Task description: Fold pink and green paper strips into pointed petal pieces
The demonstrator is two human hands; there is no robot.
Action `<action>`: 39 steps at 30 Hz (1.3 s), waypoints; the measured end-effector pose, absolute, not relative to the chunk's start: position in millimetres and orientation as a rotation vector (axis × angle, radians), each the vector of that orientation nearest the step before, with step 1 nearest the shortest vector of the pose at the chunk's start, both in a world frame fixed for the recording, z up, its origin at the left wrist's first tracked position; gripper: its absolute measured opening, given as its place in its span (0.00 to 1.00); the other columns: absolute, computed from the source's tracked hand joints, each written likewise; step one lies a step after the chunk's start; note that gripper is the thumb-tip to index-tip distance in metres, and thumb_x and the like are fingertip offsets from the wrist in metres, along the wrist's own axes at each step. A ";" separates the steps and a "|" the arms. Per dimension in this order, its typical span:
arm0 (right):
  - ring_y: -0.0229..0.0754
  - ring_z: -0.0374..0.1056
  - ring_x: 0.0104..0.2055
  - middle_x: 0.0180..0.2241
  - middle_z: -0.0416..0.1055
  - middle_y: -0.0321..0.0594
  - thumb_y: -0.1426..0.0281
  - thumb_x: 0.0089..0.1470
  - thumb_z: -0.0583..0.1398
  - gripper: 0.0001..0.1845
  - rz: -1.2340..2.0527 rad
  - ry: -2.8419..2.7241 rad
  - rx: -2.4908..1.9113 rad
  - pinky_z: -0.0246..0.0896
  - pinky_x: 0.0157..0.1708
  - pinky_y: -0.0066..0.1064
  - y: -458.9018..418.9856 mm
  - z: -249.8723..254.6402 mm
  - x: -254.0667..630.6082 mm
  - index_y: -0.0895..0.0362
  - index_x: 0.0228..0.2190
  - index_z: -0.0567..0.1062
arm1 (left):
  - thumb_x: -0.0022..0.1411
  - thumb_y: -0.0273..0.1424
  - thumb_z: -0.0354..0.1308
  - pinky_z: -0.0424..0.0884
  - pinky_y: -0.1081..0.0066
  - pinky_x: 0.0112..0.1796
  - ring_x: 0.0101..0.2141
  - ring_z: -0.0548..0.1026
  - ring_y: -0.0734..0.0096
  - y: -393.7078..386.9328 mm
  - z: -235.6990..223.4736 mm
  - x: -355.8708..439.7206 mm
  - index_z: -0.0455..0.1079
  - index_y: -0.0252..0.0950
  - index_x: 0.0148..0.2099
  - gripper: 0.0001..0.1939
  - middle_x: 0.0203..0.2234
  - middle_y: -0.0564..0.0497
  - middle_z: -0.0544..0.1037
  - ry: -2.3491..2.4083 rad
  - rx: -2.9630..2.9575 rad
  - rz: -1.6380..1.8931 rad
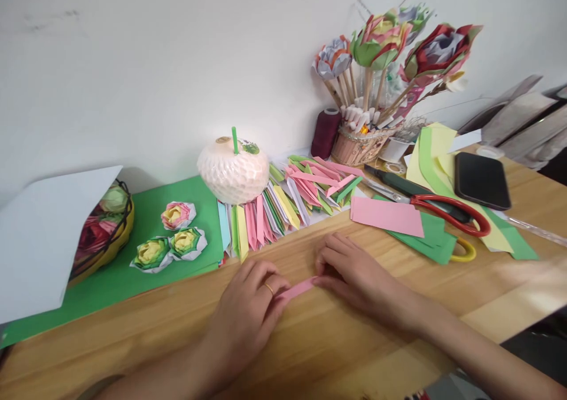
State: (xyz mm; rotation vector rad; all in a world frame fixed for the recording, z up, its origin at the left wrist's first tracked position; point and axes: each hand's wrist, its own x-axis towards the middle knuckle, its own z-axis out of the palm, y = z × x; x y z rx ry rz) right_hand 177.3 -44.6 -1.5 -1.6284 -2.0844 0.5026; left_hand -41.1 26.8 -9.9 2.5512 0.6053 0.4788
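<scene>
Head view – my left hand and right hand pinched one pink strip, its long axis between them – right end farther.

Wooden table under green sheet and green cards

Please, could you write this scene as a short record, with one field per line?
Left hand: holds one end of a pink paper strip
Right hand: holds the other end
Surface: wooden table
Beyond the hands: folded paper pieces in several colours
To the left: three small paper flowers on green paper
To the right: red-handled scissors, dark phone
</scene>
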 end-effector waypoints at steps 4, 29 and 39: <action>0.41 0.60 0.33 0.28 0.67 0.38 0.70 0.59 0.56 0.08 0.405 -2.056 -1.570 0.54 0.35 0.32 -50.2 -3.0 168.6 0.57 0.28 0.67 | 0.63 0.26 0.52 0.67 0.65 0.37 0.36 0.70 0.64 27.8 -9.1 -41.4 0.66 0.36 0.36 0.04 0.33 0.50 0.73 0.610 2.473 0.511; 0.36 0.69 0.28 0.28 0.73 0.40 0.79 0.59 0.47 0.15 0.917 -2.065 -1.377 0.61 0.30 0.25 -73.6 19.9 154.8 0.60 0.35 0.73 | 0.69 0.29 0.45 0.70 0.78 0.31 0.29 0.77 0.74 20.8 -7.8 -48.8 0.72 0.38 0.40 0.13 0.28 0.53 0.79 0.386 2.297 0.586; 0.35 0.70 0.24 0.23 0.71 0.37 0.53 0.57 0.55 0.21 1.597 -1.424 -1.483 0.65 0.24 0.25 -69.0 17.0 164.2 0.60 0.28 0.71 | 0.65 0.29 0.45 0.68 0.76 0.31 0.26 0.75 0.74 24.4 -1.4 -48.7 0.71 0.37 0.33 0.14 0.24 0.55 0.78 0.543 2.086 0.313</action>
